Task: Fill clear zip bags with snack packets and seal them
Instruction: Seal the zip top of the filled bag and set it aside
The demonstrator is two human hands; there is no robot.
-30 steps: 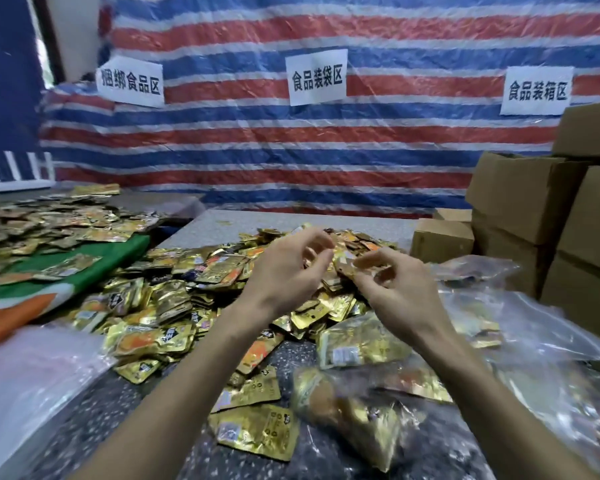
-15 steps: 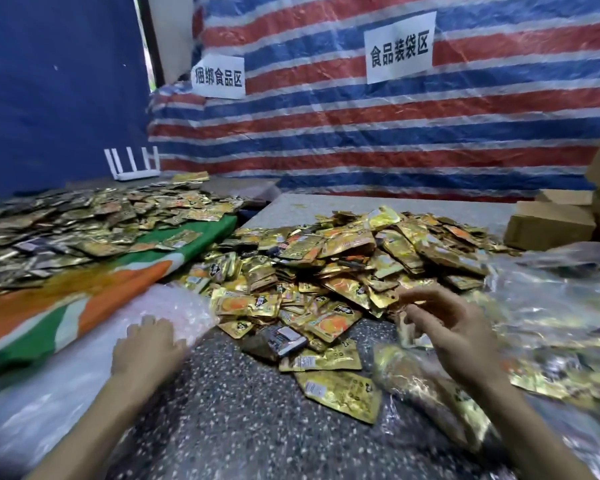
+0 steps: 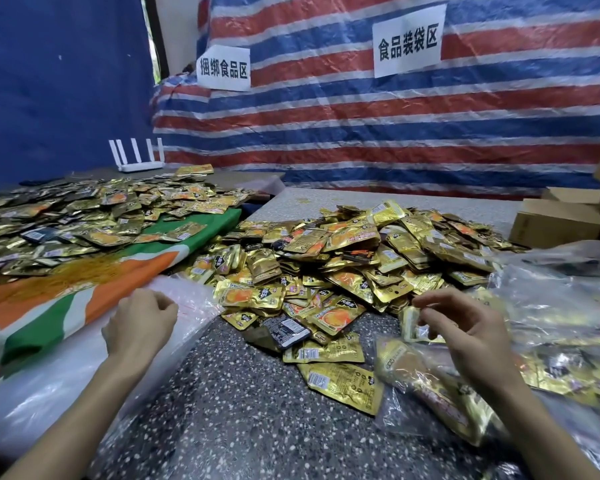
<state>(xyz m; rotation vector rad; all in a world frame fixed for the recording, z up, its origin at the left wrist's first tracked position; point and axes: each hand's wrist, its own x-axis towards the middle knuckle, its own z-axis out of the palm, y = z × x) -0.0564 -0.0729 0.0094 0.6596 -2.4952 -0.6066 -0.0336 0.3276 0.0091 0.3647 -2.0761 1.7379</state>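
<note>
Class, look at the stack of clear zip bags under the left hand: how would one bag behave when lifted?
Probably floppy: the stack of clear zip bags lies in soft wrinkles and folds. Likely very light, since it looks like thin, see-through film. Possibly slippery or clingy, since the glossy sheets lie pressed together.

A tarp wall (image 3: 395, 133) striped red, blue and white closes the back, with a large paper sign (image 3: 407, 45) and a smaller paper sign (image 3: 223, 68) in black characters fixed to it. To the left hangs a plain dark blue sheet (image 3: 56, 81), with a narrow daylight gap (image 3: 153, 32) between them. A speckled grey tabletop (image 3: 239, 393) reaches the tarp, a green, orange and white cloth (image 3: 84, 299) lies at the left, a white router (image 3: 137, 165) stands behind it, and brown cardboard boxes (image 3: 555, 226) stand at the right
</note>
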